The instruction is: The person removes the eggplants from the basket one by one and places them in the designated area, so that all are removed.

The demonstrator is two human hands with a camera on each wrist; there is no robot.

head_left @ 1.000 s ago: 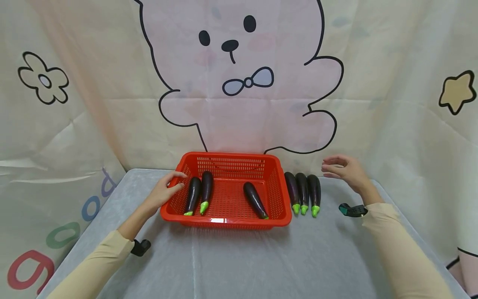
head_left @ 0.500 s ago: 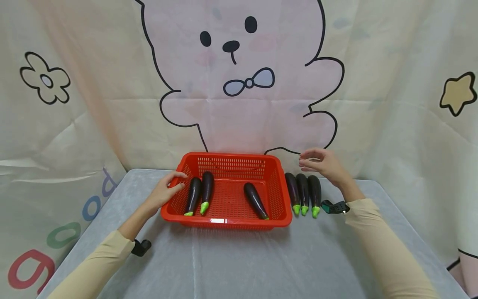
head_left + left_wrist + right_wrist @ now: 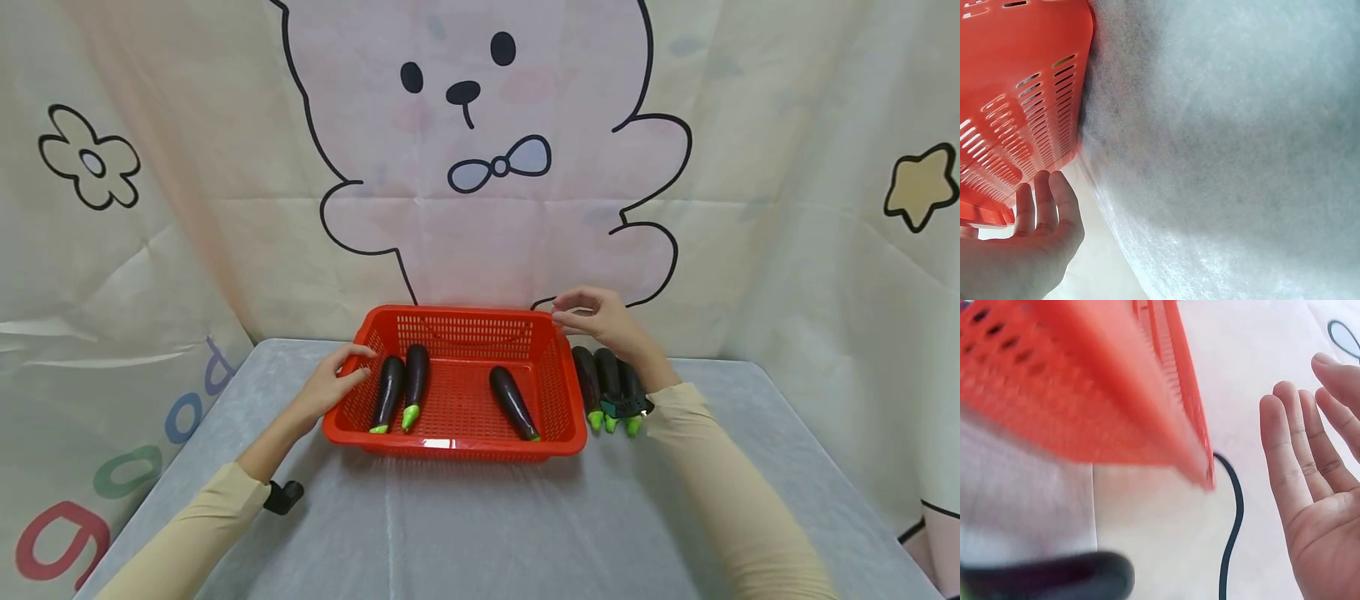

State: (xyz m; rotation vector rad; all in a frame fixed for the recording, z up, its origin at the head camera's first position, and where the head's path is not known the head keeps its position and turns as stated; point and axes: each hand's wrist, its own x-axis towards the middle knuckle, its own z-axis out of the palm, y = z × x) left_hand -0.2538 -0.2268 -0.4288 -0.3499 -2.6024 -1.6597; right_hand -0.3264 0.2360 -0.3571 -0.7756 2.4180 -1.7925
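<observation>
A red plastic basket (image 3: 450,445) with slotted walls holds three eggplants. Two of them, a left eggplant (image 3: 387,392) and its neighbour (image 3: 415,383), lie side by side; another eggplant (image 3: 513,402) lies slanted on the right. My left hand (image 3: 330,383) is at the basket's left rim, fingers loosely extended; in the left wrist view several fingers (image 3: 1045,203) show near the slotted outer wall. My right hand (image 3: 600,318) hovers around the far right corner with nothing in it, its fingers (image 3: 1291,450) fairly straight.
Three more eggplants lie on the grey tablecloth (image 3: 480,525) right of the basket: one eggplant (image 3: 587,383) nearest it, the others partly behind the right wrist's dark camera (image 3: 628,407). Behind the table hangs a printed cloth backdrop (image 3: 480,242).
My right hand has moved left, from beyond the three eggplants outside to the basket's far right corner. My left hand, the basket and the eggplants stay where they were.
</observation>
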